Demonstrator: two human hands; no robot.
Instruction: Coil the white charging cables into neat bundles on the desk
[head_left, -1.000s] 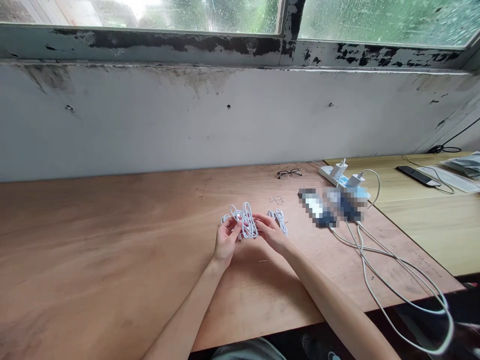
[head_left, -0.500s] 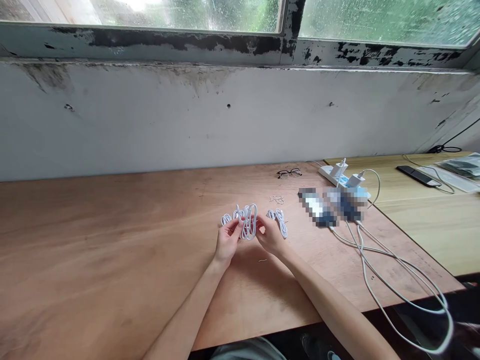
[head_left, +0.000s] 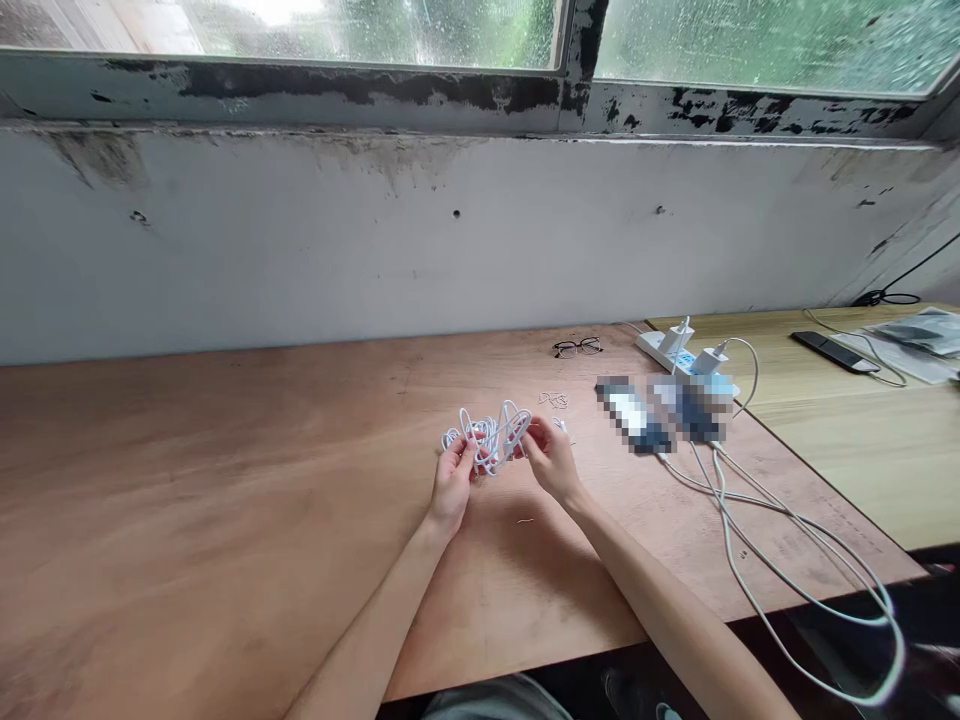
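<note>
The left hand (head_left: pixel 452 485) and right hand (head_left: pixel 550 460) were close together, both gripping a tangled white cable (head_left: pixel 487 440) held just above a plywood desktop (head_left: pixel 225 450). Farther along the wood lay eyeglasses (head_left: pixel 577 347) and a power strip (head_left: pixel 652 346) carrying white chargers (head_left: pixel 677 338). Behind rose a stained white wall (head_left: pixel 262 240), topped by a chipped window frame (head_left: pixel 337 90) and droplet-spotted window glass (head_left: pixel 750 40).

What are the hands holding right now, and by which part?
A bundle of looped white cable: the left hand grips its left side, the right hand its right-hand loops.
</note>
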